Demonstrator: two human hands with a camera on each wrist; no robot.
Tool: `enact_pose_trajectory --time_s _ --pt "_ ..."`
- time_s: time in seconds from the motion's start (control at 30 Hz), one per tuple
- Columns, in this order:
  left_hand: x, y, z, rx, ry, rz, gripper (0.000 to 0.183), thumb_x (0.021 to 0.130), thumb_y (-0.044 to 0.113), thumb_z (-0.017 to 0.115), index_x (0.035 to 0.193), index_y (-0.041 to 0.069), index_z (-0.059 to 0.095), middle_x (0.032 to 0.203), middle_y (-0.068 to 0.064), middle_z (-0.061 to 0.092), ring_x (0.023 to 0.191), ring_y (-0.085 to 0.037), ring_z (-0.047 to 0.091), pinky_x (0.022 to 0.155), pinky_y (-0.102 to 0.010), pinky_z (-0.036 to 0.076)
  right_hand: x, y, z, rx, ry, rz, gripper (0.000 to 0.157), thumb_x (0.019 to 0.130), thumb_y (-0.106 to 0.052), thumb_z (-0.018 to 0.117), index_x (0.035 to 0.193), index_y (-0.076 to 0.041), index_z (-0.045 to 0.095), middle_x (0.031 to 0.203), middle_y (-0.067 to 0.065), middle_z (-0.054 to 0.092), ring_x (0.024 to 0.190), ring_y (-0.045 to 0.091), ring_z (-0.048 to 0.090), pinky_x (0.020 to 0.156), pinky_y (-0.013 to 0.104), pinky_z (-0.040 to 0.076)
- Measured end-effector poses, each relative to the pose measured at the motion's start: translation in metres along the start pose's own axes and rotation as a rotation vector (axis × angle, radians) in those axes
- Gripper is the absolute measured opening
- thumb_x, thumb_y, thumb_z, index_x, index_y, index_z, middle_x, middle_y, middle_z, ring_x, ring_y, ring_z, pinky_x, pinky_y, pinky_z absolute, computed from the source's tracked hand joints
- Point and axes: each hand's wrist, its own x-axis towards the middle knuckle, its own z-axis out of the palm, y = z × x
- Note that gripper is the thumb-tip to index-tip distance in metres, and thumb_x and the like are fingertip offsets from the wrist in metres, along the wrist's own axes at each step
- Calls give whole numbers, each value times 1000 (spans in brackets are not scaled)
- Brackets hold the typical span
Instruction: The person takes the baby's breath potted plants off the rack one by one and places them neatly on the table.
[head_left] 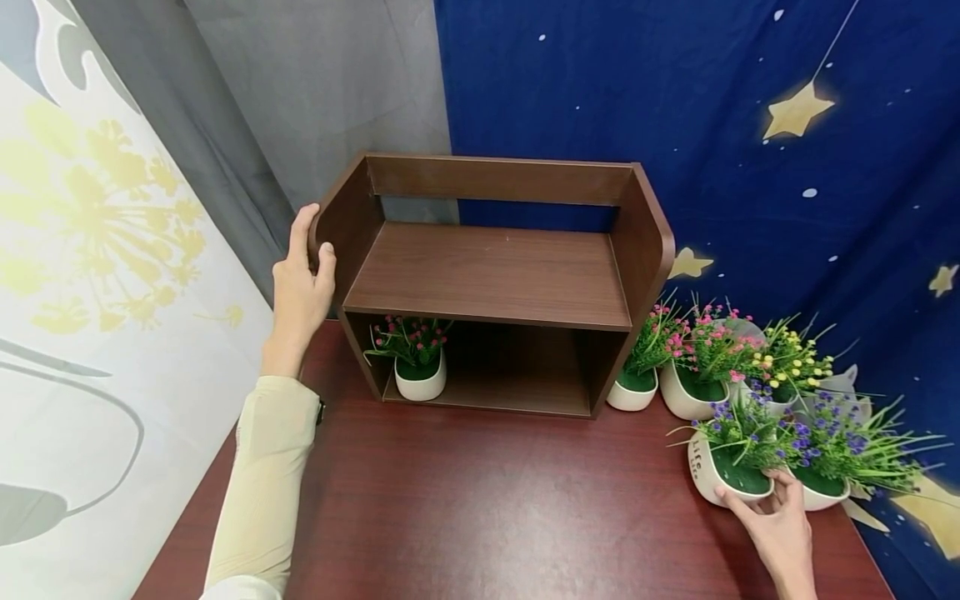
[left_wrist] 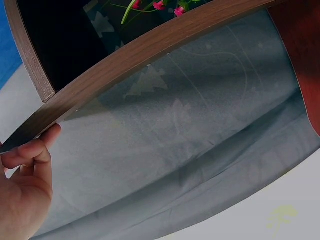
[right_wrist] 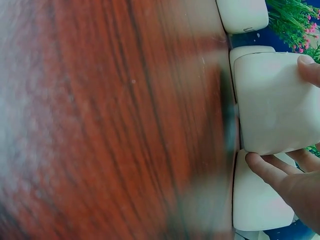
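Fingers of the left hand (head_left: 300,287) curl round the rounded top corner of the brown wooden shelf unit's (head_left: 491,275) left side panel, thumb on the front edge, and the left wrist view shows a fingertip (left_wrist: 50,134) pressed against that curved edge. That shelf unit stands upright at the back of the reddish-brown table (head_left: 465,508), in front of a grey curtain (head_left: 322,75) and a blue starry backdrop (head_left: 712,125). One white pot with pink flowers (head_left: 418,358) sits inside the lower compartment, at its left end; the upper shelf board is bare. To the right of the unit a cluster of white flower pots (head_left: 712,367) stands on the table near its right rear corner, close together. The right hand (head_left: 780,525) grips the front pot with purple flowers (head_left: 731,462) from below and the side, fingers wrapped against its white wall; the right wrist view shows the thumb on one side of the pot (right_wrist: 275,102) and fingertips (right_wrist: 265,167) on the other, with neighbouring pots just beside it. Whether the held pot rests on the table or is lifted clear of it cannot be told.
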Motion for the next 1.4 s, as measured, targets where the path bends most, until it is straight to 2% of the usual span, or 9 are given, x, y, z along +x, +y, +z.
enact_pose_trajectory --time_s 0.17,0.33,0.57,0.67,0.8,1.03,1.17,1.27,1.4 --pt "0 0 0 1 1 3 46 96 23 41 142 28 35 64 -15 51 43 -26 40 47 -38 34 3 5 2 17 4 -16 71 71 -20 82 125 -29 36 134 6 44 109 -6 47 74 5 39" --pt "0 0 1 1 1 0 46 96 23 40 141 29 35 64 -15 50 43 -27 41 48 -39 34 0 2 4 24 11 -27 69 71 -19 81 123 -30 36 128 1 48 99 -12 48 74 4 39" --pt "0 -1 0 4 8 -5 45 96 23 41 140 29 37 70 -18 55 49 -33 47 52 -42 37 -18 -35 1 62 -15 23 66 73 -12 80 118 -30 36 126 3 46 105 -8 47 75 5 38" --pt "0 -1 0 2 7 -6 45 96 24 42 140 29 37 71 -19 55 50 -33 48 52 -43 38 -21 -41 0 65 -25 44 66 73 -10 79 119 -29 35 129 6 45 109 -6 47 76 4 38" --pt "0 -1 1 3 8 1 45 96 24 42 140 29 37 70 -18 55 48 -32 47 51 -42 37 -21 -42 -1 68 -26 51 66 74 -10 78 119 -29 35 129 5 45 109 -7 46 76 5 38" --pt "1 -1 0 19 3 21 47 96 22 40 142 27 35 57 -10 44 40 -24 37 46 -36 32 -18 -40 2 63 -31 52 64 74 -12 79 117 -31 35 123 0 47 104 -10 46 75 5 39" --pt "0 -1 0 24 5 20 47 96 22 40 142 27 35 58 -9 44 40 -23 36 45 -35 32 -17 -40 1 66 -41 27 63 74 -9 78 116 -27 34 113 -10 47 94 -15 46 73 5 40" --pt "0 -1 0 28 5 17 47 96 22 40 142 27 34 56 -9 43 39 -23 35 44 -36 31 -17 -39 1 48 -56 -1 63 75 -9 77 118 -22 33 109 -12 45 87 -17 45 72 5 40" --pt "0 0 0 21 -4 17 46 96 23 40 142 28 34 54 -8 40 38 -24 34 44 -37 30 -16 -39 0 49 -62 -28 63 76 -7 76 118 -24 32 107 -14 44 85 -17 45 70 5 39"
